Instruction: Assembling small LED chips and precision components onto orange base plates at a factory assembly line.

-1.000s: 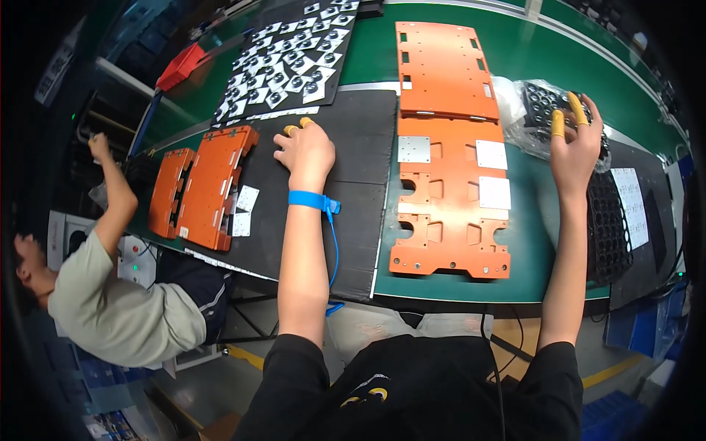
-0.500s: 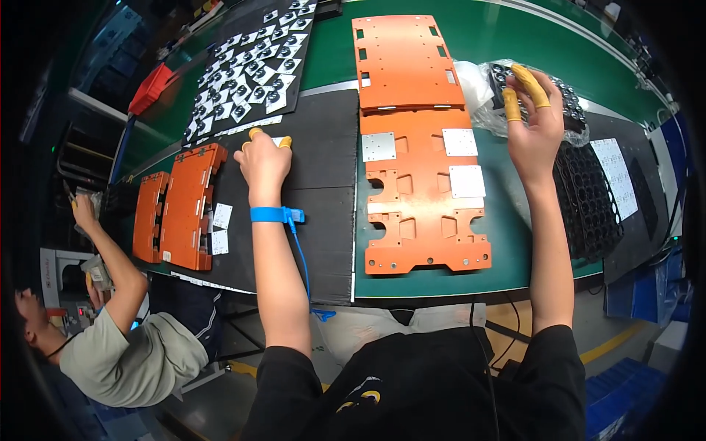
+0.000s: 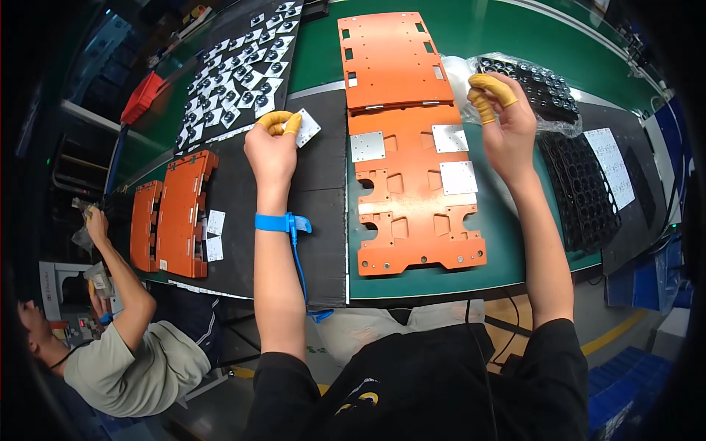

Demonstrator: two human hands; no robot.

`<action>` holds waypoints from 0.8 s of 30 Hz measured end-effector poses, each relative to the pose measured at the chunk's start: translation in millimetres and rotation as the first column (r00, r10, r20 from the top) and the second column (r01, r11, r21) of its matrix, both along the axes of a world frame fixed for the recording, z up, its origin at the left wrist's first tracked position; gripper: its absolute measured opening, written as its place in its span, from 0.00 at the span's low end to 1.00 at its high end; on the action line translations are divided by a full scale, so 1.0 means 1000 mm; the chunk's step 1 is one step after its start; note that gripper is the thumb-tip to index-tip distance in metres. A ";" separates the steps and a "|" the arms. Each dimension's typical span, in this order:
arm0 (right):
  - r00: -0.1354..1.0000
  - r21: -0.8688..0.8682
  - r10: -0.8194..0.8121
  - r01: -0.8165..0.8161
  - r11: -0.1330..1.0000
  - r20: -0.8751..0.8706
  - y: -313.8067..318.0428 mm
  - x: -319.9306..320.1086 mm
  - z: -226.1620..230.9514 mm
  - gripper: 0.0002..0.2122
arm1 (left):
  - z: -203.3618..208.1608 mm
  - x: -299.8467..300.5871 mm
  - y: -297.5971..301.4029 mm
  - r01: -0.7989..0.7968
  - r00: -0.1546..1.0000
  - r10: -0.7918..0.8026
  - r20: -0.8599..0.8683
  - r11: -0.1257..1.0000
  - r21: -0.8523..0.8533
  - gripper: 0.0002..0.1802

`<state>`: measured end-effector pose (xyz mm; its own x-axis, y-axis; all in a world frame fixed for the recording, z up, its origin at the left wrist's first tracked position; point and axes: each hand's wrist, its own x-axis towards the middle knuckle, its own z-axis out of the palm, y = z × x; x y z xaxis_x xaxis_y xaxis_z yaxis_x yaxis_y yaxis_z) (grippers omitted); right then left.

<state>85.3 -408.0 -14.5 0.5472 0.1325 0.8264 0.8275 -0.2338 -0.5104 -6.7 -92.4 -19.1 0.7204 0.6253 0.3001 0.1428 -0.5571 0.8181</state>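
My left hand (image 3: 271, 153), with yellow finger cots and a blue wrist strap (image 3: 282, 223), pinches a thin white square plate (image 3: 309, 128) by its edge above the black mat. My right hand (image 3: 510, 132), also in yellow finger cots, hovers right of the orange fixture (image 3: 415, 202). Its thumb and forefinger meet; whatever they may hold is too small to make out. On the fixture lie three similar plates, one at the left (image 3: 368, 146) and two at the right, the nearer being a white plate (image 3: 459, 178). The fixture's orange lid (image 3: 397, 62) lies folded back on the far side.
Several white cards with black round parts (image 3: 246, 77) cover a dark board at the far left. Two orange fixtures (image 3: 184, 213) and loose white plates (image 3: 214, 235) sit at the left. Black trays (image 3: 581, 191) and a bagged tray (image 3: 526, 88) are at the right. A co-worker (image 3: 132, 360) sits at the left.
My left hand has lifted the white plate off the black mat. My right hand has moved left from over the bagged tray, its fingers now pinched together. The whole view has shifted slightly.
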 end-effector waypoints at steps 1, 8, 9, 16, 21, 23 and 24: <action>1.000 0.008 0.005 -0.005 1.000 -0.010 0.002 -0.001 0.000 0.12 | 0.002 0.001 -0.004 0.004 1.000 -0.004 0.000 1.000 -0.002 0.10; 0.985 -0.097 0.110 -0.123 0.988 -0.133 0.012 -0.020 0.006 0.14 | 0.017 -0.004 -0.050 0.400 0.905 -0.279 0.323 0.815 -0.418 0.14; 0.956 -0.073 0.189 -0.210 0.975 -0.225 0.013 -0.022 0.007 0.13 | 0.020 -0.005 -0.059 0.410 0.902 -0.309 0.303 0.834 -0.370 0.15; 0.688 0.139 0.442 -0.450 0.882 -0.576 0.019 -0.038 0.007 0.12 | 0.017 -0.013 -0.091 0.575 0.816 -0.473 0.332 0.719 -0.390 0.11; 0.626 0.264 0.597 -0.546 0.795 -0.502 0.022 -0.046 0.010 0.12 | 0.026 -0.014 -0.096 0.685 0.703 -0.589 0.399 0.408 -0.604 0.12; 0.621 0.244 0.602 -0.565 0.788 -0.503 0.023 -0.049 0.010 0.13 | 0.022 -0.015 -0.101 0.706 0.677 -0.604 0.421 0.369 -0.605 0.12; 0.634 0.243 0.591 -0.552 0.797 -0.499 0.024 -0.050 0.010 0.13 | 0.019 -0.016 -0.100 0.721 0.647 -0.625 0.437 0.315 -0.617 0.10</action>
<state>34.9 -383.6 -4.6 0.7212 0.5291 0.4471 0.3775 0.2409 -0.8941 -22.4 -192.7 0.1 0.9914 -0.0386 0.1249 -0.1061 0.3197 0.9416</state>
